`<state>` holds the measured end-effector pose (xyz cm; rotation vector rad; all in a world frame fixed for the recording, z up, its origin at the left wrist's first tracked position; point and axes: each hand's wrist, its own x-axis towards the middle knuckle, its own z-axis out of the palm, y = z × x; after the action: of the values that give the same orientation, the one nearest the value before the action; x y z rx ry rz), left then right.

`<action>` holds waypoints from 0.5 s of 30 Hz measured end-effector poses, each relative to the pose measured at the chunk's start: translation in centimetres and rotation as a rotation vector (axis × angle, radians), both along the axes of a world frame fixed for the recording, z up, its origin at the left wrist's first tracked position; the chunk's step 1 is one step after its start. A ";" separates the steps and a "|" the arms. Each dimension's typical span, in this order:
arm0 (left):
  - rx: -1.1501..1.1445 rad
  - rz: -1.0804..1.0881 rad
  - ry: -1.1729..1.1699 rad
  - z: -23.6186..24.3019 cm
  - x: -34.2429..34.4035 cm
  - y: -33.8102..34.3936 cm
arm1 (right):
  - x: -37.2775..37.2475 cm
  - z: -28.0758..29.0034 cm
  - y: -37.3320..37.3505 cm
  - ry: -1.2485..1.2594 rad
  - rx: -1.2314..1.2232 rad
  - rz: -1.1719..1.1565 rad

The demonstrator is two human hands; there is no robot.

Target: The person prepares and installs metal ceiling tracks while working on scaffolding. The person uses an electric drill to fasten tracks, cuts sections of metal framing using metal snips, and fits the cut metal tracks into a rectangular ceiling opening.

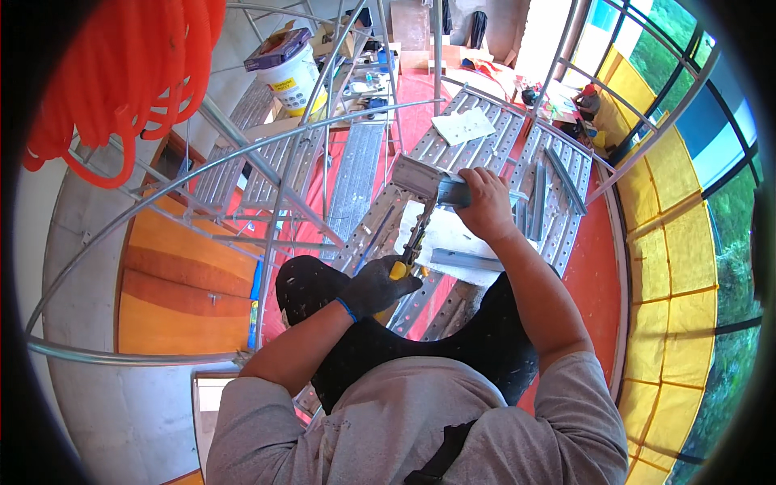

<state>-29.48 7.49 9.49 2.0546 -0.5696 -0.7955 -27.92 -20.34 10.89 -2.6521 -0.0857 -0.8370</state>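
My left hand (373,288), in a dark glove, is closed around the yellow handles of a pair of metal snips (415,239). The jaws of the snips point away from me and meet the edge of a short galvanized metal channel (419,176). My bare right hand (487,202) grips the right end of that channel, fingers wrapped over its top. Below them a pale board (432,230) lies on the perforated scaffold planks. A narrow metal strip (466,259) rests on it near my right knee. Whether the jaws have cut into the channel is too small to tell.
Scaffold tubes (283,194) cross at the left, with a coil of orange hose (121,73) hanging close. Several metal channels (540,198) lie on the planks at right. A white bucket (293,81) stands at far left. Another person (588,101) sits far right.
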 end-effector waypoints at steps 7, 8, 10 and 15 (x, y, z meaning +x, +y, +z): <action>-0.020 0.030 -0.214 -3.6 -0.1 0.2 | 0.1 -0.4 -0.4 -0.008 -0.026 0.015; -0.020 0.028 -0.213 -3.3 -0.1 0.0 | 0.1 -0.4 -0.5 0.009 -0.023 0.007; -0.028 0.058 -0.057 -2.6 -0.2 -0.5 | -0.1 -0.4 -0.7 0.026 -0.020 0.000; 0.009 0.067 -0.076 -2.0 -0.4 -0.5 | -0.5 0.2 -0.6 0.000 -0.023 0.009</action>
<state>-29.84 6.99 7.51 2.1083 -0.5372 -0.6849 -28.46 -20.91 11.06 -2.6713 -0.1073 -0.8384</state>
